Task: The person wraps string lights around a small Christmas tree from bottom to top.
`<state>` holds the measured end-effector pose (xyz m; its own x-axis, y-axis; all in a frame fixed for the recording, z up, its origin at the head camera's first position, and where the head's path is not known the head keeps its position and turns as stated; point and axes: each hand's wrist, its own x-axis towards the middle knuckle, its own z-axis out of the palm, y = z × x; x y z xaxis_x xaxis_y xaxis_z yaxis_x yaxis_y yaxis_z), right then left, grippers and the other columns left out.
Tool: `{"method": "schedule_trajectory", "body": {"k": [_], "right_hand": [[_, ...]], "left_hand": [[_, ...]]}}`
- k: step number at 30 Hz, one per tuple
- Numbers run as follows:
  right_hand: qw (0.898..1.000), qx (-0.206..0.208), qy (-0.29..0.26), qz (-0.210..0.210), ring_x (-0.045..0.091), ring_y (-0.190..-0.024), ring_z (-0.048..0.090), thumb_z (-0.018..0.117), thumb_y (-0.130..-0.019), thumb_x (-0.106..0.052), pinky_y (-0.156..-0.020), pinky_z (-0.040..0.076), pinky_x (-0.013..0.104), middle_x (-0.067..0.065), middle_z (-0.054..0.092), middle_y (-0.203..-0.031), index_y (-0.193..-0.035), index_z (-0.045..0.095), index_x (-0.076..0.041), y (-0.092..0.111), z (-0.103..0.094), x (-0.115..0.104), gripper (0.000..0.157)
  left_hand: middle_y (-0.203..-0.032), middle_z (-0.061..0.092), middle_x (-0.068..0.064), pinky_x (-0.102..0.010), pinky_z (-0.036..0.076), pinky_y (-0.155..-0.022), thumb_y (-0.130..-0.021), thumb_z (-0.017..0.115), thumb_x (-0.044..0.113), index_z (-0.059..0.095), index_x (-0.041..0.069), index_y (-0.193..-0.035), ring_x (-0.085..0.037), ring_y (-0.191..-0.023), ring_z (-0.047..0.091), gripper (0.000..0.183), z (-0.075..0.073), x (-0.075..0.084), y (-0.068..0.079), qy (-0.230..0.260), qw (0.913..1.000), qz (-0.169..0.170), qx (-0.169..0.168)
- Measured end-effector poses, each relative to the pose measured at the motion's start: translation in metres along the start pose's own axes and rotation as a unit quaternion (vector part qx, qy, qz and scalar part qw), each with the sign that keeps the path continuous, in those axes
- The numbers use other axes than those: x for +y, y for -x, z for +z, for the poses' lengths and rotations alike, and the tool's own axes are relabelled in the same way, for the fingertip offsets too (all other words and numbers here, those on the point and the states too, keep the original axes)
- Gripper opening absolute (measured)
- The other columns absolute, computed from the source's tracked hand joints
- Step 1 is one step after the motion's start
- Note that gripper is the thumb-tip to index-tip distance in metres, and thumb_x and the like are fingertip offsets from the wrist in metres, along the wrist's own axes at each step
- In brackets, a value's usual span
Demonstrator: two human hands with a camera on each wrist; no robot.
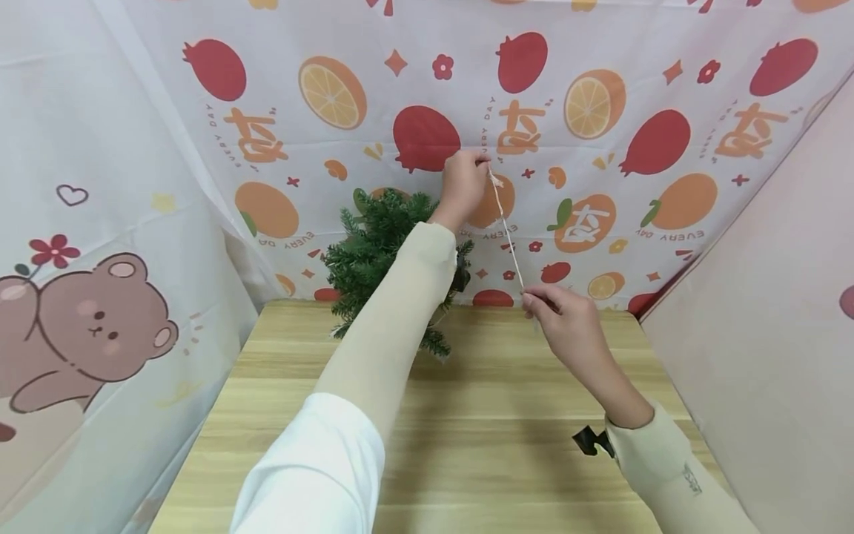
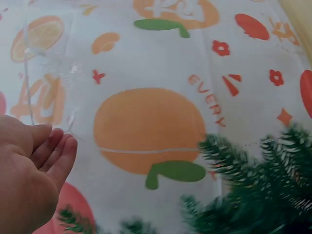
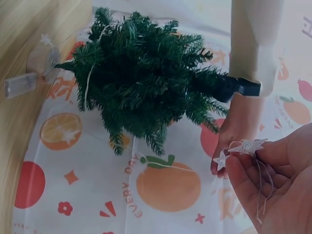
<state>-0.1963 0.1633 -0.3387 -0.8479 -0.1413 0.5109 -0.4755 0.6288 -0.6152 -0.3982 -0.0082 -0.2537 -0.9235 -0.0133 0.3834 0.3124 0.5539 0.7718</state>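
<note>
A string of star lights (image 1: 511, 236) stretches between both hands on a thin pale wire. My left hand (image 1: 465, 182) is raised in front of the back cloth and pinches the wire's upper part. Lower and to the right, my right hand (image 1: 567, 319) pinches the other part between thumb and fingers. In the right wrist view, clear plastic stars (image 3: 247, 146) show at the right fingertips, with thin wire looping over the palm. A small green artificial Christmas tree (image 3: 141, 73) stands beside the left forearm, which partly hides it in the head view. Some wire runs along its branches.
The tree stands on a round base (image 3: 36, 63) at the back of the wooden table (image 1: 507, 430). Next to the base lies a clear battery box (image 3: 20, 85). A fruit-printed cloth (image 1: 373, 133) hangs behind, and a bear-printed cloth (image 1: 120, 460) at the left.
</note>
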Motion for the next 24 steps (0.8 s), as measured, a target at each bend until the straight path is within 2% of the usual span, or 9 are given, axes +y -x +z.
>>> {"method": "schedule_trajectory", "body": {"k": [5,10,14,16,19,21,24], "right_hand": [[1.000,-0.009,-0.008,-0.003,0.014,-0.075,0.065,0.070,-0.096,-0.012,-0.063,0.052,0.020,0.005,0.073,-0.084,-0.102,0.076,-0.008,-0.002,0.005,-0.008,0.010],[0.999,-0.033,-0.002,0.005,0.015,-0.076,0.062,0.066,-0.099,-0.018,-0.065,0.052,0.026,0.005,0.072,-0.087,-0.107,0.076,-0.009,-0.009,0.006,-0.017,0.015],[0.999,-0.045,-0.009,0.006,0.017,-0.078,0.064,0.065,-0.100,-0.019,-0.067,0.053,0.029,0.006,0.073,-0.093,-0.109,0.076,-0.008,-0.018,0.005,-0.026,0.018],[0.999,-0.048,-0.019,0.001,0.017,-0.078,0.064,0.064,-0.101,-0.019,-0.067,0.053,0.028,0.006,0.073,-0.093,-0.110,0.075,-0.008,-0.023,0.006,-0.031,0.018],[0.998,-0.054,-0.031,-0.008,0.016,-0.072,0.062,0.063,-0.101,-0.021,-0.063,0.050,0.027,0.004,0.072,-0.089,-0.110,0.075,-0.010,-0.030,0.008,-0.036,0.018],[0.997,-0.059,-0.040,-0.015,0.016,-0.068,0.059,0.063,-0.102,-0.022,-0.059,0.048,0.027,0.002,0.071,-0.086,-0.110,0.075,-0.011,-0.034,0.012,-0.041,0.018],[0.996,-0.062,-0.054,-0.023,0.018,-0.065,0.059,0.064,-0.101,-0.021,-0.057,0.048,0.028,0.001,0.071,-0.087,-0.111,0.074,-0.012,-0.039,0.018,-0.049,0.017]], "left_hand": [[-0.127,0.070,0.001,-0.023,0.053,-0.080,-0.107,0.051,0.018,0.069,0.015,-0.131,-0.009,-0.101,0.064,0.030,-0.011,0.006,-0.007,-0.017,0.9992,-0.028,-0.023],[-0.133,0.067,-0.001,-0.023,0.054,-0.086,-0.107,0.050,0.016,0.069,0.013,-0.131,-0.011,-0.109,0.063,0.031,-0.023,0.008,-0.012,-0.039,0.9978,-0.019,-0.050],[-0.135,0.066,-0.003,-0.026,0.053,-0.096,-0.107,0.051,0.014,0.069,0.011,-0.131,-0.014,-0.120,0.062,0.031,-0.040,0.002,-0.016,-0.056,0.9966,-0.011,-0.060],[-0.136,0.066,-0.002,-0.027,0.053,-0.096,-0.107,0.051,0.014,0.069,0.013,-0.131,-0.014,-0.121,0.062,0.031,-0.050,-0.002,-0.017,-0.062,0.9962,-0.017,-0.059],[-0.129,0.069,-0.003,-0.024,0.052,-0.085,-0.107,0.049,0.015,0.070,0.014,-0.130,-0.014,-0.111,0.065,0.031,-0.064,-0.007,-0.018,-0.071,0.9958,-0.023,-0.053],[-0.120,0.072,-0.005,-0.024,0.049,-0.075,-0.107,0.048,0.014,0.071,0.013,-0.128,-0.014,-0.099,0.065,0.032,-0.071,-0.011,-0.019,-0.063,0.9963,-0.024,-0.054],[-0.110,0.074,-0.009,-0.024,0.044,-0.068,-0.107,0.046,0.013,0.072,0.010,-0.126,-0.013,-0.085,0.062,0.033,-0.080,-0.017,-0.020,-0.048,0.9970,-0.022,-0.056]]}}
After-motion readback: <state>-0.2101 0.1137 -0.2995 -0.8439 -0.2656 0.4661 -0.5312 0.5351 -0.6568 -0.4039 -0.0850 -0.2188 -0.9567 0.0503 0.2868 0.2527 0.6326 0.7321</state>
